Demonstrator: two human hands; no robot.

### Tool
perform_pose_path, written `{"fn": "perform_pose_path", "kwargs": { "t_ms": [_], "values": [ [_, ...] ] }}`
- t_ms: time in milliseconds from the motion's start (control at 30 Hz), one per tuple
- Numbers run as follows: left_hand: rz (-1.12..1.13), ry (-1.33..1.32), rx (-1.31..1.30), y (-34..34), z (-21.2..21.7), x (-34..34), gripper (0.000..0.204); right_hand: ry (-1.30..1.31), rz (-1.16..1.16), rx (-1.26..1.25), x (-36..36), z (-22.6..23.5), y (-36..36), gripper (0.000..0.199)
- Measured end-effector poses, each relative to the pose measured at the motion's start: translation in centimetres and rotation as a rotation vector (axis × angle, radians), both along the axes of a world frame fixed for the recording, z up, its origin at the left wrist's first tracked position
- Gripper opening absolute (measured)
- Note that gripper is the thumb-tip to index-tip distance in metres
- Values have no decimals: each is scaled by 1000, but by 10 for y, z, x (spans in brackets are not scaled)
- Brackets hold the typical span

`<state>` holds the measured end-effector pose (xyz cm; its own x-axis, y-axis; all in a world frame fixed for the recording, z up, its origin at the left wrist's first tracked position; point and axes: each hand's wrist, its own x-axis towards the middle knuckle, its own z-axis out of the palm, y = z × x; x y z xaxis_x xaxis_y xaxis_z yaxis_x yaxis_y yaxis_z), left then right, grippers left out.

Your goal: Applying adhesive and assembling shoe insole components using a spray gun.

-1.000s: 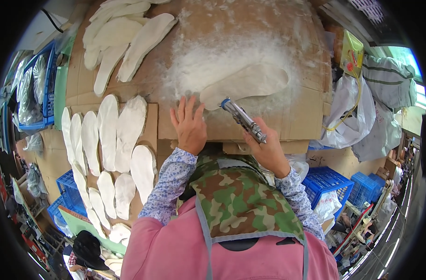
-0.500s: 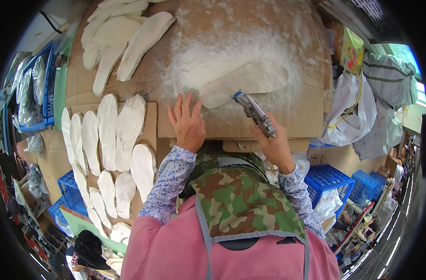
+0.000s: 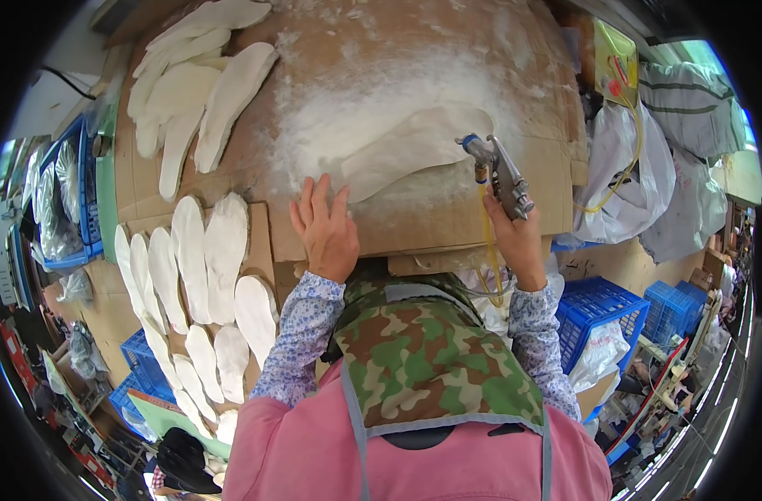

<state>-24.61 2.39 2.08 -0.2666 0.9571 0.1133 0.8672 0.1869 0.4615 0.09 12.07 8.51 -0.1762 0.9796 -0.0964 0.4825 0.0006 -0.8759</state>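
A pale insole (image 3: pixel 406 150) lies flat on the cardboard-covered table (image 3: pixel 464 224), within a patch of white spray residue. My left hand (image 3: pixel 328 236) rests with fingers spread, its fingertips at the insole's left end. A metal spray gun (image 3: pixel 506 179) with a blue-ringed nozzle and a yellow hose (image 3: pixel 486 230) is gripped in my right hand (image 3: pixel 519 238). The nozzle sits just above the insole's right part. Whether spray is coming out cannot be seen.
Far left, more insoles (image 3: pixel 180 92) are piled loosely. Several white insoles (image 3: pixel 190 259) stand in rows on a cardboard sheet beside my left arm. Blue crates (image 3: pixel 594 317) and white plastic bags (image 3: pixel 619 171) are on the right.
The spray gun has swung right along the insole and turned, so its nozzle now points more leftward. My left hand stays at the insole's left end. The whole view has shifted slightly.
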Motion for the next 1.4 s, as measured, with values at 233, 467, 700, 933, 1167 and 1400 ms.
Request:
{"fn": "perform_pose_path", "kwargs": {
  "t_ms": [233, 467, 700, 933, 1167, 1400],
  "values": [
    [-121, 6, 67, 24, 14, 23, 44, 137, -200, 27, 36, -9, 14, 19],
    [-283, -75, 116, 86, 17, 74, 32, 271, -355, -269, 86, -1, 20, 21],
    [-254, 95, 97, 157, 2, 127, 21, 492, -435, -298, 114, -13, 24, 26],
    [-234, 273, 18, 174, -18, 137, 15, 528, -426, -337, 133, -22, 26, 23],
    [-263, -303, 88, 190, 10, 126, 6, 534, -384, -361, 148, -27, 31, 32],
    [-83, -877, 59, 168, 75, 77, 14, 555, -379, -390, 163, -33, 33, 29]
  ]
}}
